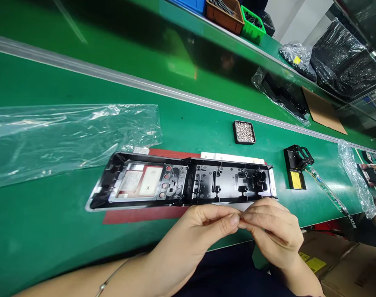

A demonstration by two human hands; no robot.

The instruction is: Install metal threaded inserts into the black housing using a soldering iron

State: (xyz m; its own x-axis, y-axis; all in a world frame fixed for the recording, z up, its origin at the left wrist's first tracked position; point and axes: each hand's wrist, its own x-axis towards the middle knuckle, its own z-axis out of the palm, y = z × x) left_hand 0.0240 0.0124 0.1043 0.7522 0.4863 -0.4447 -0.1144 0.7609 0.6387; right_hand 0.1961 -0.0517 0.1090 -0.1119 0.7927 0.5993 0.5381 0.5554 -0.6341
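Black plastic panel point(188, 181), long and full of holes and slots, is laid flat on a red mat point(138, 214) just beyond the two hands. The left hand point(194, 235) and the right hand point(274, 231) are brought together at the panel's near edge, fingertips meeting and pinched on something too small to be made out. A small black tray of screws point(244, 132) is set further out, beyond the right hand. A black and yellow holder point(296, 169) is seen off to the right, a clear plastic bag point(64, 136) far to the left.
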